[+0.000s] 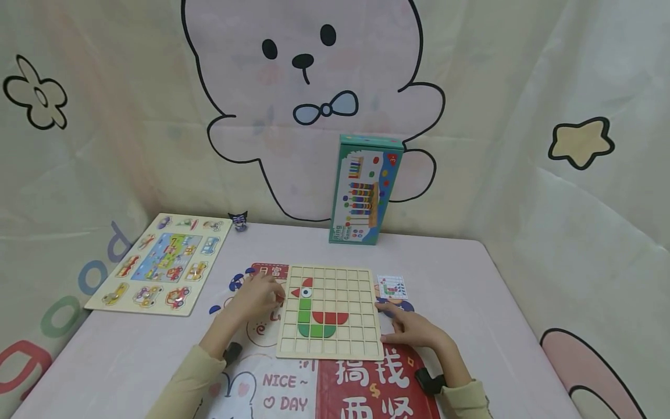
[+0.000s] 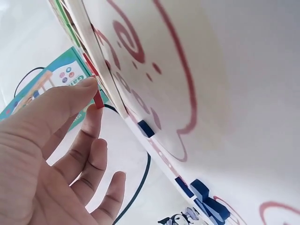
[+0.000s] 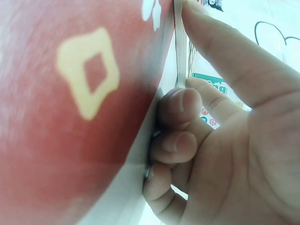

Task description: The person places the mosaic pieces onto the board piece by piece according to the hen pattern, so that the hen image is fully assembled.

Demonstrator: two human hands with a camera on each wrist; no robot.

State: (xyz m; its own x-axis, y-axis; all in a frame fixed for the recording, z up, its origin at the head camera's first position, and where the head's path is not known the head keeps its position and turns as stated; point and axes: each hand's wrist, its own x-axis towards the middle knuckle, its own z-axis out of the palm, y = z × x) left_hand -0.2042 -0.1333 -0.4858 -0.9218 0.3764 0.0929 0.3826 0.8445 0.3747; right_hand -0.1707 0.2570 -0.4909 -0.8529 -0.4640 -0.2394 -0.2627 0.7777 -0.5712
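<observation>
A wooden grid board (image 1: 361, 343) lies on the table with a bird-like figure of red and green pieces and an eye tile (image 1: 306, 293) on it. At its left edge, my left hand (image 1: 260, 298) pinches a small red piece (image 2: 98, 99) between thumb and index finger; its other fingers are loosely bent. The thumb and index finger of my right hand (image 1: 416, 329) touch the board's right edge, spread apart along it, while the remaining fingers bend beneath. Beyond that hand lies a small pattern card (image 1: 392, 287) showing a similar figure.
Several dark blue pieces (image 2: 201, 190) lie left of the board, others (image 1: 400, 304) by the card. A vehicle puzzle board (image 1: 162, 262) occupies the far left, near a small cat-like figure (image 1: 239, 221). At the back stands a green game box (image 1: 366, 189). A printed mat (image 1: 285, 381) lies beneath the grid board.
</observation>
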